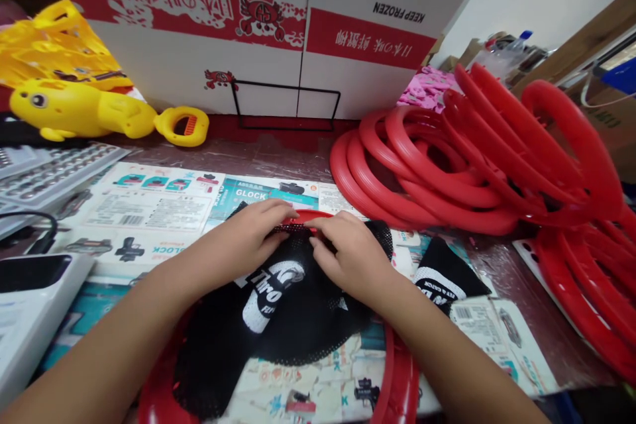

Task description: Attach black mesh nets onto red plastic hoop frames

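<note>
A black mesh cloth (pixel 313 311) with white printed lettering lies across a red plastic ring (pixel 403 377) in front of me. At the ring's far side, the cloth's edge lies along the red rim. My left hand (pixel 261 228) pinches that edge from the left, fingers bent. Just to its right, my right hand (pixel 350 252) has thumb and fingers closed on the same edge. The fingertips of both hands are close together, and they partly cover the rim. Below the cloth, the ring's near part runs out of view.
Red rings (pixel 422 165) are piled at the right. Beside my right forearm lies another black printed cloth (pixel 442 275). A white carton (pixel 218 59) stands behind a black wire frame (pixel 288 127). On the left are a yellow toy (pixel 79 109), trays of metal parts (pixel 64 172) and a white device (pixel 37 318).
</note>
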A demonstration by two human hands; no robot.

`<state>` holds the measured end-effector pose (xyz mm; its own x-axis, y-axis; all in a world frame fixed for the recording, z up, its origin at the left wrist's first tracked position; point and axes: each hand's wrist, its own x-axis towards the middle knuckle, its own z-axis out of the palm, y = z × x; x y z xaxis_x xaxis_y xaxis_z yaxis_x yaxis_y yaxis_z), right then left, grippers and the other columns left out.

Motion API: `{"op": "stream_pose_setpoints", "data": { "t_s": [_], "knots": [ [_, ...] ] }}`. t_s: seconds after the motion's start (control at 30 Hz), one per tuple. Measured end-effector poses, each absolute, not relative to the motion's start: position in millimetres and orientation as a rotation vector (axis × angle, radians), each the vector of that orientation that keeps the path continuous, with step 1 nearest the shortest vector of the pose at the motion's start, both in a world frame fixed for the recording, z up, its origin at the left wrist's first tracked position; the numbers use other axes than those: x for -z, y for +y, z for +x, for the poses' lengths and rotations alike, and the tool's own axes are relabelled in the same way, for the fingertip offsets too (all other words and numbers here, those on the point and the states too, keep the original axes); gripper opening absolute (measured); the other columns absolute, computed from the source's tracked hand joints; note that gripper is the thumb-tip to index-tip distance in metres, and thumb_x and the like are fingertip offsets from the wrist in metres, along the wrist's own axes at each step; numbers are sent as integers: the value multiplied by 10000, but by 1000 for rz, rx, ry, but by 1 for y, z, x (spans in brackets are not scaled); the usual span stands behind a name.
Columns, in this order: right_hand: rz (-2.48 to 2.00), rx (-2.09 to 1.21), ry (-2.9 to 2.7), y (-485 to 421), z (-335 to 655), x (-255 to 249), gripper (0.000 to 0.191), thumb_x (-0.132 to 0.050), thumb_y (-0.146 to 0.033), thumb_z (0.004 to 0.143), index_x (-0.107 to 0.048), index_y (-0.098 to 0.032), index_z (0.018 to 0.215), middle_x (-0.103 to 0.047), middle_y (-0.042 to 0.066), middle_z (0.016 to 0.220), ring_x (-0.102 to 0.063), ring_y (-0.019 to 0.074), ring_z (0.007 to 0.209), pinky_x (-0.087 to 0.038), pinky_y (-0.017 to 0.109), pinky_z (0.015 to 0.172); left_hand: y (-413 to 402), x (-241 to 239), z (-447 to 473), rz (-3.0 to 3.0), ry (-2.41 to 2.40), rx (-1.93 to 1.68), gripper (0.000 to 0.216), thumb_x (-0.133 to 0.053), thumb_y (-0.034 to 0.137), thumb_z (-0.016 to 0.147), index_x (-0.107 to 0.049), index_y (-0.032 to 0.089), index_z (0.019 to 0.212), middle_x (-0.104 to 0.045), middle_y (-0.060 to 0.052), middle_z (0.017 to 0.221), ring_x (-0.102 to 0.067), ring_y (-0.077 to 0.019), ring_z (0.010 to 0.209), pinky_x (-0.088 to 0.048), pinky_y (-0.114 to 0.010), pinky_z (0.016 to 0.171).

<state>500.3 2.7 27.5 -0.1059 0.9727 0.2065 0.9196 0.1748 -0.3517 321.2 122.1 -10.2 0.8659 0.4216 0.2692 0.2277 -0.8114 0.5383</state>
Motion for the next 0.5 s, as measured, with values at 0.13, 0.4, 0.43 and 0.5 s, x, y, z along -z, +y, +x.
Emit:
{"op": "stream_pose_setpoints", "data": {
  "t_s": [0.13, 0.4, 0.43, 0.5],
  "knots": [
    [-1875, -318, -2084, 2, 496, -30, 126, -687, -193, 896, -714, -140, 1007, -734, 69, 898, -586, 216, 816, -432, 330, 761, 128, 3, 312, 2506, 530, -337, 265, -481, 279, 921, -589, 229, 1157, -644, -68, 1143, -609, -250, 1070, -529, -426, 918],
    [-1836, -341, -1994, 4, 510, -31, 196, -596, -63, 856, -750, -165, 922, -728, 52, 853, -610, 191, 817, -445, 301, 778, 117, 6, 322, 2644, 382, -540, 392, -370, 81, 868, -587, 186, 1177, -546, -145, 1304, -559, -266, 1201, -518, -440, 983],
    [-1850, -347, -1981, 5, 511, -32, 191, -596, -64, 850, -751, -163, 903, -722, 52, 835, -608, 188, 803, -444, 296, 764, 117, 8, 323, 2654, 345, -566, 432, -353, 55, 868, -595, 195, 1197, -545, -139, 1310, -560, -258, 1203, -522, -428, 983],
    [-1865, -359, -1962, 5, 513, -33, 193, -589, -62, 844, -751, -160, 882, -714, 51, 817, -601, 181, 777, -440, 287, 741, 117, 10, 323, 2689, 295, -619, 476, -337, 30, 871, -626, 211, 1203, -559, -127, 1287, -574, -252, 1175, -536, -420, 966]
  ]
}}
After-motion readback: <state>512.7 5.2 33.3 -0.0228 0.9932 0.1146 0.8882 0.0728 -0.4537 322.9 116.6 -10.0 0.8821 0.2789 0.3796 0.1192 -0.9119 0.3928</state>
